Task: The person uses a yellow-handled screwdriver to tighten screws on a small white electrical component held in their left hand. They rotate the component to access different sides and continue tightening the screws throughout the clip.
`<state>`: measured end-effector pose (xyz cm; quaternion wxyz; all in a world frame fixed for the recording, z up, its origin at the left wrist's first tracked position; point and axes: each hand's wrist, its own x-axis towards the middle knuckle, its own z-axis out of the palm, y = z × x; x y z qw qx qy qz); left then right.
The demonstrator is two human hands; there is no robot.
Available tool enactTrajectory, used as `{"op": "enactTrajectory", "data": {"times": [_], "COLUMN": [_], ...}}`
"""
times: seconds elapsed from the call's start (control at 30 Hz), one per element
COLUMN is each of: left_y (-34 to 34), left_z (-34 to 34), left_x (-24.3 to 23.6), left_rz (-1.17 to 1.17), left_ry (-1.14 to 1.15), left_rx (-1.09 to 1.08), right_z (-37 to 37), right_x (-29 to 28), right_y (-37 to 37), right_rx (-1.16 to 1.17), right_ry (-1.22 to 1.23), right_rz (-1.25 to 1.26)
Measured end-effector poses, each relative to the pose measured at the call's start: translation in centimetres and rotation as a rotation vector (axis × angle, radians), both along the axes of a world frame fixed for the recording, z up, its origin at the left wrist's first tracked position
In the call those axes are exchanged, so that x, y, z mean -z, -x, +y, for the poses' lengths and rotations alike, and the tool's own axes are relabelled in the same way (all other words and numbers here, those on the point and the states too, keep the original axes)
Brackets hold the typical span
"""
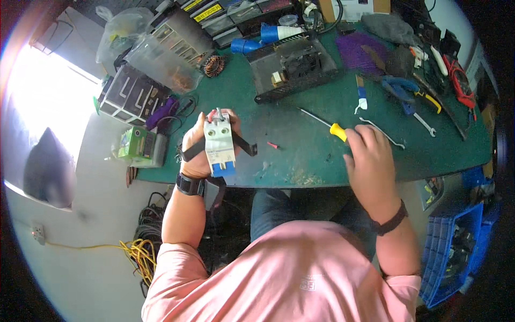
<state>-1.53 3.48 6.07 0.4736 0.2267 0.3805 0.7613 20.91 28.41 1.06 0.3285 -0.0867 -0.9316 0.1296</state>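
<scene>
My left hand [193,140] is closed around a white two-pole circuit breaker [219,140] with a blue lower part, raised over the near edge of the bench. Its two screw terminals face up, and a bit of red shows at its top end. Black strips stick out on both sides of the breaker. Toward the right, my right hand [372,158] has its fingers curled over the yellow handle of a screwdriver [338,132]. The shaft points away to the left, and the handle's end is hidden under the fingers. A small red piece [273,145] lies between the hands.
A black metal housing [292,67] stands at the back of the green bench [300,121]. Wrenches [383,133], blue-handled pliers [399,87] and red cables [460,80] lie at right. Drawer boxes [134,94] and a green box [137,144] are at left. A blue crate [448,252] sits below right.
</scene>
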Motion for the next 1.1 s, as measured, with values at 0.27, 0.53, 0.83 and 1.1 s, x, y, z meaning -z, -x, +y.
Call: {"op": "enactTrajectory", "data": {"times": [0.27,0.53,0.83,1.1], "left_y": [-3.1,-3.9,-4.3,-6.0], "left_z": [1.5,1.4,1.7,1.8], "left_x": [1.5,2.9,2.4,0.9], "left_rz": [0.391,0.491,0.831,1.257], "left_ry": [0.019,-0.100,0.036,0.184], "left_rx": [-0.018,0.002,-0.005,-0.205], "right_z": [-4.6,-6.5,-6.0,-6.8], "right_x": [-2.0,-3.0,-3.7,-3.1], "right_y": [1.9,3.1,3.3,3.5], "right_rx": [-0.519,-0.594,-0.608,-0.570], "right_ry": [0.499,0.553,0.631,0.682], "right_rz": [0.120,0.155,0.217,0.186]}}
